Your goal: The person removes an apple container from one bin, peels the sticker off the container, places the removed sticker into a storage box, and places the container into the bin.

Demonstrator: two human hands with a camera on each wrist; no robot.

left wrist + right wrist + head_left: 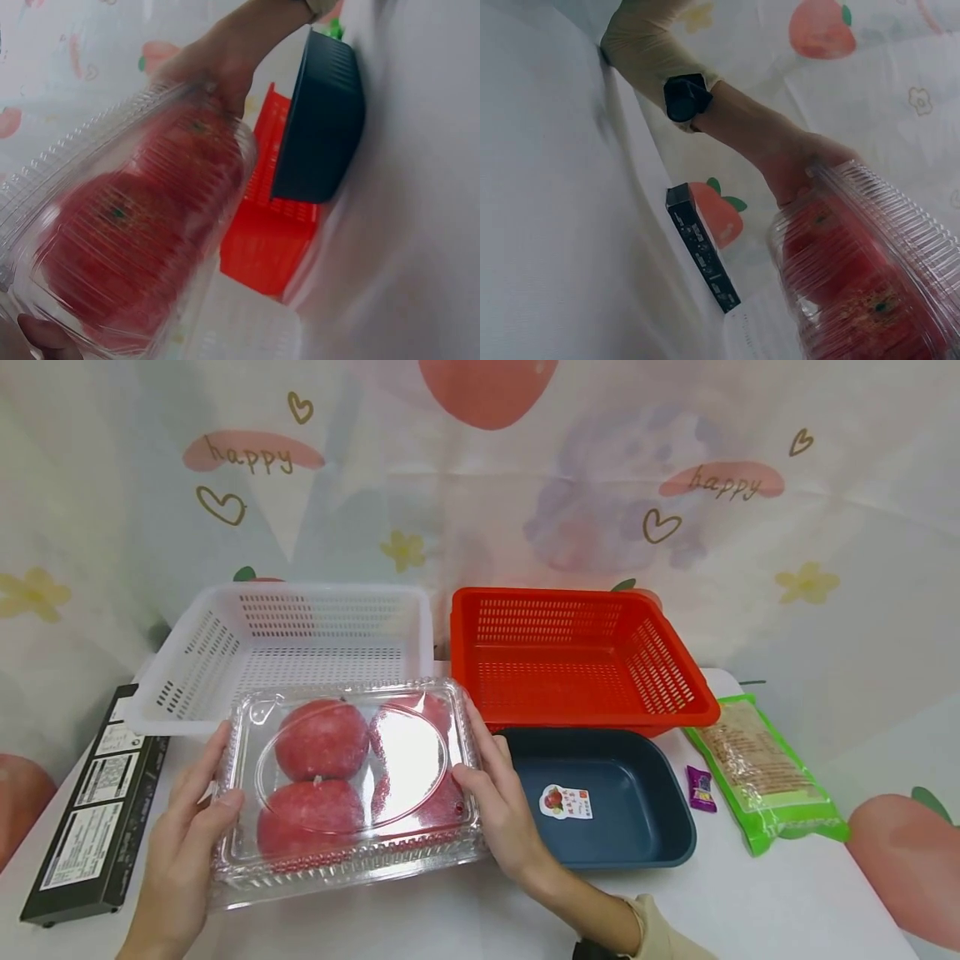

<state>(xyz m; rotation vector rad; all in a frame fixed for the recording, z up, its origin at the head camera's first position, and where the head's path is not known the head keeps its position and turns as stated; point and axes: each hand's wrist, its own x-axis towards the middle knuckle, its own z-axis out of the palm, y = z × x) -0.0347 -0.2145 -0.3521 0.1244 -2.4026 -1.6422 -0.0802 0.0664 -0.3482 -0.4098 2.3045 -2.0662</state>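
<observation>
A clear plastic clamshell box (247, 752) holds several red apples (321, 739), seen through its lid. Both hands hold it up off the table, slightly tilted. My left hand (183, 835) grips the box's left side, its thumb near the lid edge. On the opposite side my right hand (498, 802) grips the box, with the thumb over the rim. Ribbed clear walls with apples (116, 247) behind them fill much of the left wrist view. In the right wrist view the box (855, 255) hangs from the hands at lower right.
Behind the box stand a white basket (187, 652) and a red basket (585, 718). A dark blue basin (622, 810) with a sticker sits right of the box. Further right lie a purple-wrapped candy (702, 789) and a green-edged packet (772, 768). A black box (93, 810) lies at left.
</observation>
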